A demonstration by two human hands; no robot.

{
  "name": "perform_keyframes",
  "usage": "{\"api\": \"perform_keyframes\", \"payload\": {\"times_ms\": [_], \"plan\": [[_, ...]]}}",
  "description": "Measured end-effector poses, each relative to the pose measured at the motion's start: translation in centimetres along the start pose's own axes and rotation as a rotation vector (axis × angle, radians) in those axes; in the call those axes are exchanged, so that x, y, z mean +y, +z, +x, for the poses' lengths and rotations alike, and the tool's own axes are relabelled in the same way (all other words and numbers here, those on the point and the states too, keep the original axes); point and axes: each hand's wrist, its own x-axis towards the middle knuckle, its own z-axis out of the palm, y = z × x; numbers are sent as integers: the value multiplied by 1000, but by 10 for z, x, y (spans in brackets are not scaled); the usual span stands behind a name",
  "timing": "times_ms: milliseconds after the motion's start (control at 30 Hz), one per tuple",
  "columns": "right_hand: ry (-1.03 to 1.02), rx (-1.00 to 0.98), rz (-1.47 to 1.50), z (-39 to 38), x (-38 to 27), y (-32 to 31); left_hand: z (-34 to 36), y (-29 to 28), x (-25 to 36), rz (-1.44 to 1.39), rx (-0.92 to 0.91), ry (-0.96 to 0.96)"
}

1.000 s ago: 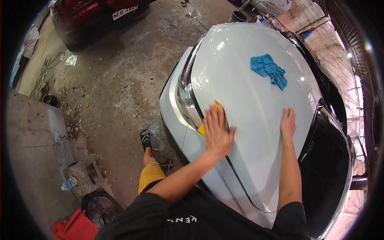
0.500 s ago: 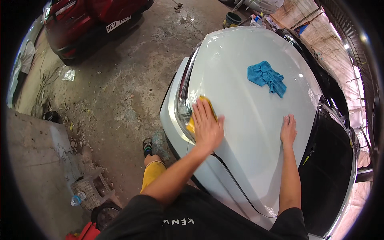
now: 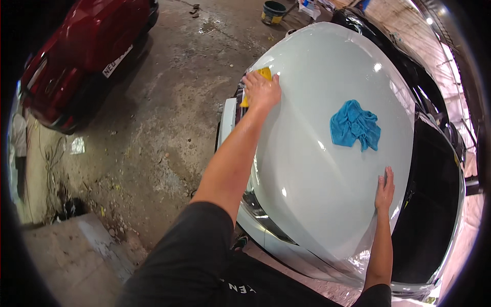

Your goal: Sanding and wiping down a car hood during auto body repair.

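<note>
The white car's hood [image 3: 307, 194] spreads out before me. My left hand [image 3: 263, 93], arm stretched far forward, presses a yellow cloth [image 3: 265, 73] against the hood's front edge; the palm hides most of the cloth. Close to the windshield, my right hand [image 3: 384, 192] lies flat on the hood, fingers extended, with nothing in it. A crumpled blue cloth [image 3: 355, 125] rests on the hood between the two hands, touched by neither.
A red vehicle [image 3: 84, 61] stands across the concrete floor [image 3: 169, 128] at the far left. A dark bucket [image 3: 273, 12] is beyond the hood. The dark windshield [image 3: 434, 199] borders it on the right, and a concrete block [image 3: 76, 245] is at lower left.
My left hand has slid the yellow cloth away from me, from above the near headlight to farther along the front edge. My view has shifted; the right hand stays on the hood near the windshield.
</note>
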Motion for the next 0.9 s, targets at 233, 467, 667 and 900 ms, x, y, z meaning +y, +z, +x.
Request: {"api": "perform_keyframes", "payload": {"times_ms": [233, 467, 667, 900], "plan": [[19, 19, -26, -8, 17, -15, -91, 24, -23, 20, -30, 374], [-16, 21, 4, -4, -10, 3, 1, 5, -39, 30, 24, 314], [21, 67, -5, -11, -4, -15, -17, 17, -21, 55, -81, 448], [141, 204, 302, 37, -136, 19, -252, -42, -23, 341, -449, 926]]}}
